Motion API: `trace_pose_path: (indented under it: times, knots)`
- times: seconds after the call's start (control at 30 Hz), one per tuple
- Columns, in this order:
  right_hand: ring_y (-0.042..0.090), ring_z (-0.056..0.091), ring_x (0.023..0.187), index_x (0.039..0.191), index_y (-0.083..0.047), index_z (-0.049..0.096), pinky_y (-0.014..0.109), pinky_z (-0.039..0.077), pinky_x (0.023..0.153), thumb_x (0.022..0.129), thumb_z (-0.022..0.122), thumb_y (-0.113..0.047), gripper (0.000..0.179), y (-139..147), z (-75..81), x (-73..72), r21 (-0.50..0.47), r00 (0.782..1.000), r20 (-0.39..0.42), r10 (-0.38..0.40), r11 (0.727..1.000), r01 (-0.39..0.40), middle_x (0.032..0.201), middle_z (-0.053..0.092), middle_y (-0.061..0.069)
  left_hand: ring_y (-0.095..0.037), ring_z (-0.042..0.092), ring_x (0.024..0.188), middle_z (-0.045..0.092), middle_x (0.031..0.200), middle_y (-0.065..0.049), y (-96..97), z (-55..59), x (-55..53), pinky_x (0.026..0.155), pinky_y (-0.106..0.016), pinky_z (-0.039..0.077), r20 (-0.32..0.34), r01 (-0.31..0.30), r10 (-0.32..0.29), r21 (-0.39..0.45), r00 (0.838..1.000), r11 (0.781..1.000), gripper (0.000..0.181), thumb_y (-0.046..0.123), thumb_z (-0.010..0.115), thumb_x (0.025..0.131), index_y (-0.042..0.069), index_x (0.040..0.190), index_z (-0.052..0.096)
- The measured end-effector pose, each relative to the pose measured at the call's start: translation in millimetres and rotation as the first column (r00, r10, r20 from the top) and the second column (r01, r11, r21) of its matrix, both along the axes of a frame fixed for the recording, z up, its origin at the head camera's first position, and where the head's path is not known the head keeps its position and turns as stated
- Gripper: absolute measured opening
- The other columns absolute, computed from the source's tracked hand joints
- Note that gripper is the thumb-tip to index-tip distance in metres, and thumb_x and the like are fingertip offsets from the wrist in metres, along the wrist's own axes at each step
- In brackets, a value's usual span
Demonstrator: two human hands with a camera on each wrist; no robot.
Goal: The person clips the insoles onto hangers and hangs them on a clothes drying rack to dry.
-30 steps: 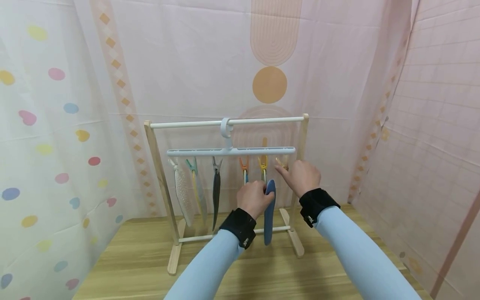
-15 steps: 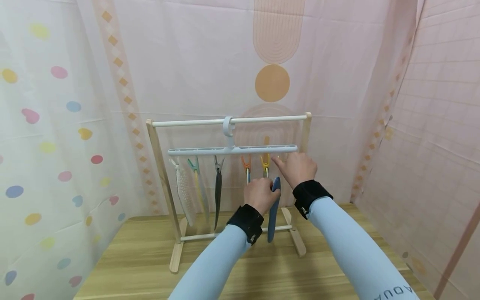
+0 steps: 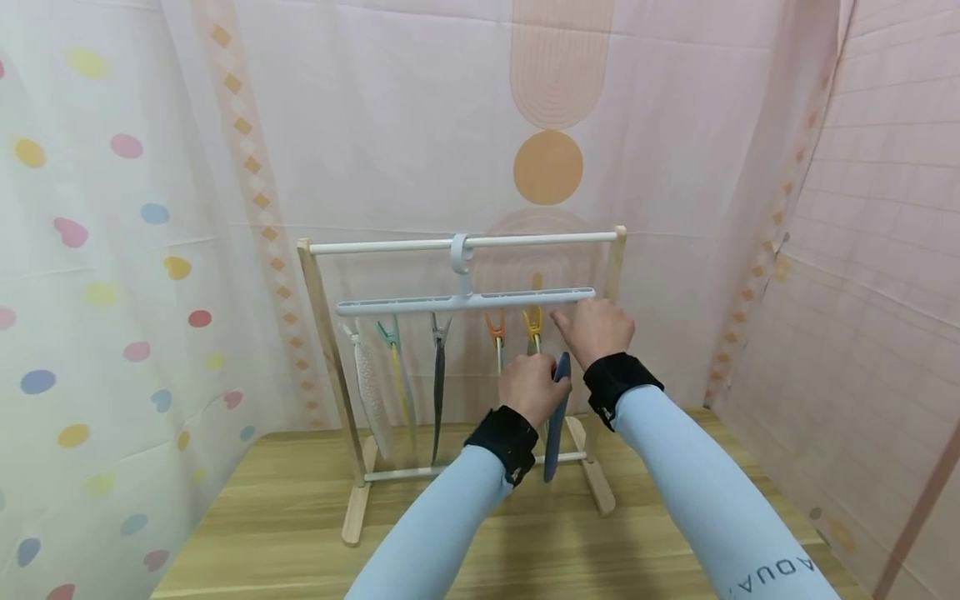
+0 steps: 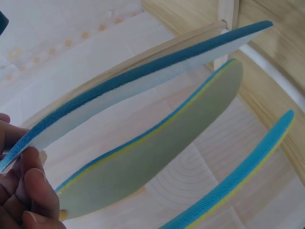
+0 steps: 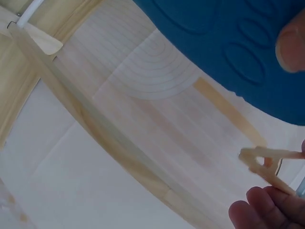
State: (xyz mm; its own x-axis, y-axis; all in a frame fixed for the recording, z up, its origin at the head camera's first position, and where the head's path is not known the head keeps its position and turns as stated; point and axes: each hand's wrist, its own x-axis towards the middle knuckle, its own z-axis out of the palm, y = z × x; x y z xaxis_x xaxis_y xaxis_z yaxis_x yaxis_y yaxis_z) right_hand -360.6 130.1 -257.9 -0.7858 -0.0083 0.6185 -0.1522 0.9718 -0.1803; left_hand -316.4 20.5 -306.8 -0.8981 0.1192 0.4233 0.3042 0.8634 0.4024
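My left hand [image 3: 532, 387] pinches a blue insole [image 3: 553, 429] near its upper end; the left wrist view shows its blue top and white underside [image 4: 119, 90]. Up at the right end of the pale blue hanger [image 3: 525, 298], my right hand [image 3: 600, 329] pinches the legs of a beige clothespin [image 5: 271, 153]. In the right wrist view, the blue insole [image 5: 205, 43] is close to that clothespin but apart from it. Beside my left hand, more insoles hang, among them a grey-green one with a blue edge [image 4: 157, 152] and a bright blue one [image 4: 233, 176].
The hanger hooks over the white bar of a wooden rack [image 3: 318, 333] on a wood-grain table [image 3: 255, 517]. Yellow [image 3: 533, 321], orange [image 3: 497, 327], grey [image 3: 439, 331] and teal [image 3: 390, 334] clothespins hang from it. A white textured insole [image 3: 371, 396] hangs leftmost. Printed curtains stand behind.
My left hand has moved right and slightly up with the blue insole, whose top now leans right. My right hand has risen a little toward the hanger's end. The view has shifted slightly.
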Motion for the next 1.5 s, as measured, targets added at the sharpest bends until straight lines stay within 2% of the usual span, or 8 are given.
trace_pose_path:
  times: [0.3,0.57,0.9,1.23,1.37,1.5]
  knots:
    - [0.019,0.037,0.042,0.054,-0.01,0.045,0.029,0.026,0.04,0.098,0.06,-0.041,0.056,3.0,3.5,1.1,-0.018,0.999,0.008,0.039,0.999,-0.038,0.051,0.03,0.0,-0.012,0.049,0.05,0.051,0.053,0.004,6.7,0.8,-4.8,0.047,-0.023,0.036,-0.003,0.003,-0.003,0.03,1.0,1.0,0.031,0.022,0.072,0.09,0.013,0.064,0.059]
    - [0.02,0.041,0.043,0.053,-0.01,0.046,0.03,0.028,0.04,0.1,0.057,-0.037,0.056,2.3,7.6,4.7,0.027,0.997,-0.005,0.074,0.997,-0.074,0.051,0.033,0.0,-0.012,0.047,0.049,0.047,0.051,0.004,7.9,-0.9,-10.0,0.05,-0.023,0.034,-0.02,-0.016,0.017,0.03,1.0,0.999,0.035,0.022,0.075,0.088,0.012,0.06,0.056]
    - [0.017,0.038,0.042,0.052,-0.01,0.046,0.028,0.028,0.04,0.1,0.058,-0.032,0.054,-0.7,5.5,8.8,0.081,0.997,-0.021,0.08,0.994,-0.078,0.05,0.032,-0.001,-0.014,0.049,0.051,0.05,0.054,0.002,5.6,-2.1,-13.8,0.05,-0.024,0.037,0.06,-0.045,0.042,0.054,0.997,0.998,0.033,0.023,0.076,0.089,0.011,0.062,0.06]
    - [0.018,0.041,0.043,0.054,-0.008,0.05,0.029,0.029,0.04,0.1,0.058,-0.033,0.053,0.5,6.2,11.0,0.089,0.995,-0.021,0.095,0.992,-0.092,0.051,0.034,0.0,-0.012,0.047,0.048,0.048,0.051,0.003,8.8,0.4,-14.7,0.047,-0.024,0.036,0.089,-0.046,0.042,0.046,0.995,0.998,0.035,0.022,0.076,0.088,0.012,0.06,0.059]
    - [0.017,0.04,0.042,0.055,-0.008,0.051,0.028,0.029,0.04,0.1,0.06,-0.033,0.052,1.0,6.8,12.5,0.086,0.995,-0.025,0.101,0.991,-0.098,0.05,0.034,0.0,-0.012,0.044,0.044,0.043,0.047,0.004,11.5,2.5,-15.0,0.044,-0.024,0.034,0.08,-0.041,0.038,0.036,0.996,0.999,0.04,0.021,0.075,0.089,0.013,0.056,0.055]
    - [0.018,0.039,0.041,0.053,-0.008,0.049,0.028,0.028,0.039,0.1,0.059,-0.031,0.053,1.1,5.6,13.9,0.088,0.993,-0.034,0.11,0.99,-0.107,0.05,0.032,-0.001,-0.013,0.045,0.045,0.042,0.049,0.003,13.0,6.5,-13.8,0.044,-0.025,0.034,0.024,-0.042,0.04,0.048,0.999,0.998,0.041,0.019,0.073,0.09,0.012,0.056,0.053]
